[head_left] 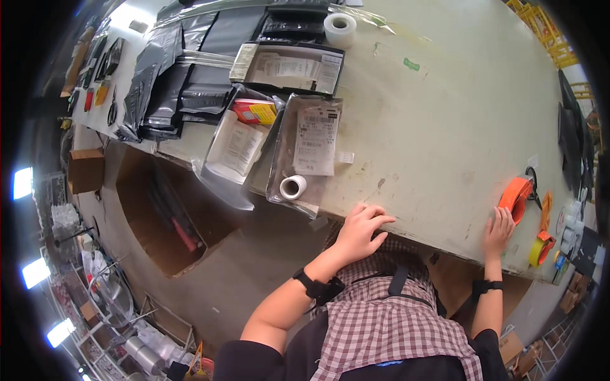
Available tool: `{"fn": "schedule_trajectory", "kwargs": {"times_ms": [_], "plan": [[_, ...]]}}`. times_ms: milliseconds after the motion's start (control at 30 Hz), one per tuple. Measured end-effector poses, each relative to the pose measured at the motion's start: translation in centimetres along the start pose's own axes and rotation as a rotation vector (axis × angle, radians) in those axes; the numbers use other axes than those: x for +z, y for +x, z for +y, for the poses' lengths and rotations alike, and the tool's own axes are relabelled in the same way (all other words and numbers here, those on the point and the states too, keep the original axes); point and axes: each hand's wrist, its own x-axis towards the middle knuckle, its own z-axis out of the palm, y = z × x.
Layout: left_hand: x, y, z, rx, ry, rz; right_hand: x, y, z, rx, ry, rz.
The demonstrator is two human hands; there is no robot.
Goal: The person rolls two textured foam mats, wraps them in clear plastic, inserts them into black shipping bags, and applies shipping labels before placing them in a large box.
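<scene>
Over the table's front edge hovers or rests my left hand (365,230), empty, with its fingers loosely apart. At the right, my right hand (499,232) lies at the same edge with fingers stretched out and nothing visibly held. Its fingertips are right beside an orange roll of tape (516,195); whether they touch it I cannot tell. Left of my left hand stands a small white roll (293,187) on a shallow tray covered in clear plastic, with a printed label sheet (316,143) on it.
A second tray (236,147) holds papers and a red-yellow packet. Behind are a dark open box (287,66), a clear film roll (340,30) and black plastic mailing bags (168,95). An orange-yellow tape dispenser (542,246) sits at the right corner. A cardboard box (171,216) stands below left.
</scene>
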Motion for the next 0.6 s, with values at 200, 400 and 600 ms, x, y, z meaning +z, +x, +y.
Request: {"fn": "schedule_trajectory", "kwargs": {"times_ms": [200,400,600], "plan": [[0.6,-0.2,-0.2,0.018,0.114,-0.030,-0.6,-2.6,4.3,-0.082,-0.008,-0.110],[1.9,0.2,1.3,-0.066,0.223,0.007,-0.6,-9.0,7.5,0.324,0.165,-0.128],[2.6,2.0,1.7,0.043,0.328,0.028,-3.3,-16.4,-0.6,0.435,0.400,-0.126]]}}
